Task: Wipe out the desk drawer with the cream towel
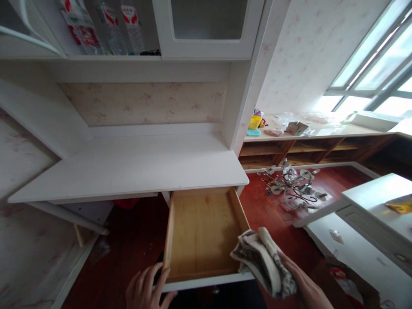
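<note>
A wooden drawer (202, 231) with a white front is pulled out from under the white desk (144, 163), and its bare bottom shows. My left hand (148, 285) rests at the drawer's front left corner, fingers spread over the edge with the thumb below. In my right hand (302, 279) is a folded cloth (265, 262), whitish with a grey pattern, held at the drawer's front right corner. The fingers behind the cloth are mostly hidden.
Plastic bottles (130, 25) stand in the cabinet above the desk. A chandelier (296, 184) lies on the red floor to the right. Nearer stands a white table (383, 201) with a yellow packet (401, 204). A low wooden shelf (309, 146) runs below the window.
</note>
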The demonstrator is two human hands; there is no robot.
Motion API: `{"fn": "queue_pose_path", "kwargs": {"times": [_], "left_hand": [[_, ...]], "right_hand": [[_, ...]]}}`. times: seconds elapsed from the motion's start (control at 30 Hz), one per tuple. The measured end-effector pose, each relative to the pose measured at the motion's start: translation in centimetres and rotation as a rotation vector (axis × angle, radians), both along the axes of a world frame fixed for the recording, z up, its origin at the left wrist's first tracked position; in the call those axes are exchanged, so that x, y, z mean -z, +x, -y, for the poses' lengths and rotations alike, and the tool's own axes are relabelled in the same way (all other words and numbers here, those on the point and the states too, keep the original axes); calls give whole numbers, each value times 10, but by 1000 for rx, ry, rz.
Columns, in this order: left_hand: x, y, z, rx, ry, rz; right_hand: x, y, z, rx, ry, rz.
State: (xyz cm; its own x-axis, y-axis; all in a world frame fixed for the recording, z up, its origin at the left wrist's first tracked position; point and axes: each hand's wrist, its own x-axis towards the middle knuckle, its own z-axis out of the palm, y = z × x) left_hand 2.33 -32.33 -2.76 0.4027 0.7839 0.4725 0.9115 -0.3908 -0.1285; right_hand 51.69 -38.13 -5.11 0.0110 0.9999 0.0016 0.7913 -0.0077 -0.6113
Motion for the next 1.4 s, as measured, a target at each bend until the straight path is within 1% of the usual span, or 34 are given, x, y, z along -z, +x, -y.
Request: {"fn": "queue_pose_path", "kwargs": {"times": [0.1,0.17,0.23,0.3,0.37,0.43,0.47,0.53,0.7,0.8,0.9,1.03,1.17,1.23,1.3,1.4], "left_hand": [[-2,-2,-11,71,-12,-28],[-3,1,-21,84,-46,-32],[-5,7,-35,77,-99,-30],[-8,13,-55,60,-150,-21],[-12,20,-80,41,-181,-6],[-18,26,-107,13,-198,4],[-21,29,-121,-2,-203,6],[-27,36,-147,-37,-205,0],[-35,50,-207,-110,-201,-40],[-34,55,-238,-122,-207,-56],[-31,58,-262,-124,-235,-60],[-26,57,-279,-95,-266,-62],[-23,54,-282,-79,-242,-83],[-23,54,-282,-70,-232,-91],[-24,55,-282,-72,-232,-92],[-30,53,-285,-74,-299,-90]], "right_hand": [[-2,5,-2,381,-99,-150],[-6,10,-7,580,-131,-267],[-11,13,-14,699,-137,-448],[-16,15,-20,799,-186,-695],[-21,14,-26,921,-288,-935],[-26,10,-31,1012,-388,-1120],[-28,7,-34,1021,-422,-1187],[-33,-2,-42,989,-451,-1280],[-40,-38,-79,874,-403,-1428],[-34,-61,-106,820,-399,-1529],[-20,-80,-133,772,-394,-1588],[0,-100,-165,741,-394,-1638],[16,-120,-197,716,-488,-1742],[21,-132,-214,735,-516,-1768],[24,-145,-233,758,-506,-1778],[29,-159,-258,772,-488,-1767]]}}
